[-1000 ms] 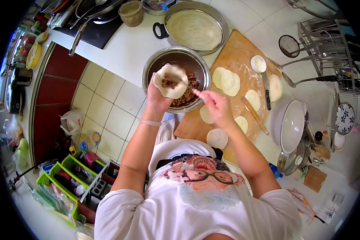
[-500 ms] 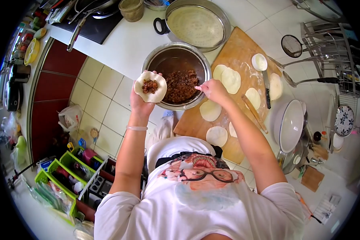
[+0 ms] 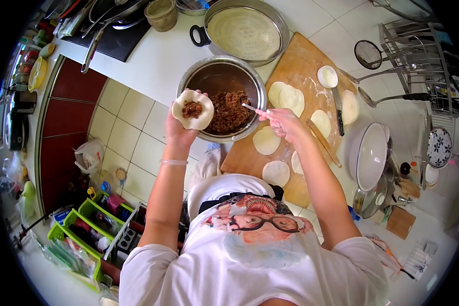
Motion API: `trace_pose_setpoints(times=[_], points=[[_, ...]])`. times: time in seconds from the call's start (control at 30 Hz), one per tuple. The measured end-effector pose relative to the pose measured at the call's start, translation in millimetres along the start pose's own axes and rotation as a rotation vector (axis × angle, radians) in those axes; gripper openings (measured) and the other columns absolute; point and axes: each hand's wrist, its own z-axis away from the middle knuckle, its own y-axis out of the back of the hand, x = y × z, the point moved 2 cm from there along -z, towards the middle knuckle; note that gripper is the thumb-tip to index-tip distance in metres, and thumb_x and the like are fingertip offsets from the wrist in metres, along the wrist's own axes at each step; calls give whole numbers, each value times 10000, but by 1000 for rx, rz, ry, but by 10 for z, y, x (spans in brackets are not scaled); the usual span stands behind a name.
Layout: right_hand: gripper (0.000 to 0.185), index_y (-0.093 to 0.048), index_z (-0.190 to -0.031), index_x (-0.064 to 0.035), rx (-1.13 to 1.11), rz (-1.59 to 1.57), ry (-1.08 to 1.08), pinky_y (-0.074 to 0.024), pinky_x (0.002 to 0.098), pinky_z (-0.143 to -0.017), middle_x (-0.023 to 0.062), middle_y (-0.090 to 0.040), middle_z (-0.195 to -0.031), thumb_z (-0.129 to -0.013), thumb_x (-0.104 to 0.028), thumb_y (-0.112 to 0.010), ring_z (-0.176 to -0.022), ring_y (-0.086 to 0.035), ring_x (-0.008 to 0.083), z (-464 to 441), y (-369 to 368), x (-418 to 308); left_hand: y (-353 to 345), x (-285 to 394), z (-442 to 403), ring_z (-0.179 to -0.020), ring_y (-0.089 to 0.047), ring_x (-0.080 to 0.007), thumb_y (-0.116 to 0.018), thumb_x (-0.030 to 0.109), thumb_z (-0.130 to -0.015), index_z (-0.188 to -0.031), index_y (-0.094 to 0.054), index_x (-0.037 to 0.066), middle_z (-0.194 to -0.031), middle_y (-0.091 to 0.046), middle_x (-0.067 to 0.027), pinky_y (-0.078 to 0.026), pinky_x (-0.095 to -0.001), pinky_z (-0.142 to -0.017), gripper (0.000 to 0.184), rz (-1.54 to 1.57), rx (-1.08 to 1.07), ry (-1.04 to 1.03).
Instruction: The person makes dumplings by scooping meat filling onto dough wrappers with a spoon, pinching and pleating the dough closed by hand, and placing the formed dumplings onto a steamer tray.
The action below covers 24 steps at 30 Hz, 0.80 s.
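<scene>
In my left hand (image 3: 179,131) lies a round dough wrapper (image 3: 206,116), cupped in the palm with a mound of brown filling (image 3: 192,108) at its middle. The hand is beside the left rim of a steel mixing bowl (image 3: 261,91). Chopped brown meat filling (image 3: 225,116) covers the bowl's bottom. Over the bowl's right rim, my right hand (image 3: 285,124) grips a pink-handled spoon (image 3: 260,112). Its metal end points left over the filling; the exact shape of the tip is hard to make out.
A wooden board (image 3: 301,58) on the right bears several flat dough rounds (image 3: 266,140), a rolling pin (image 3: 324,143), a knife (image 3: 338,112) and a small white bowl (image 3: 327,76). Behind stands a wide steamer pan (image 3: 285,38). A large white basin (image 3: 371,158) is farther right.
My right hand has drawn back slightly to the right and turned, so the spoon's metal part now shows. My left hand holds the filled wrapper in nearly the same place.
</scene>
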Motion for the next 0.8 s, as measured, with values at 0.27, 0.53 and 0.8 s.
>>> trace_pose_setpoints(times=[0.27, 0.53, 0.8], points=[[191, -666, -1017, -40, 360, 616, 895, -427, 278, -464, 78, -698, -786, -974, -184, -548, -498, -527, 164, 421, -582, -95, -243, -494, -190, -1185, -540, -358, -326, 361, -1029, -1261, -547, 36, -1238, -580, -188, -425, -509, -1053, 457, 15, -60, 157], [142, -650, -1029, -91, 630, 1080, 1247, -515, 353, -523, 56, -659, -750, -890, -122, -655, -611, -643, 240, 461, -682, 116, -464, -488, -209, -1193, -525, -389, -362, 238, -1007, -1237, -536, -7, -1205, -576, -215, -422, -497, -1065, 378, 12, -43, 103], [164, -655, -1037, -67, 581, 1015, 1389, -504, 315, -520, 34, -659, -751, -876, -99, -670, -597, -617, 198, 401, -638, 135, -632, -436, -130, -1190, -530, -393, -363, 233, -1003, -1231, -539, -9, -1208, -580, -213, -431, -511, -1055, 376, 29, -147, 147]])
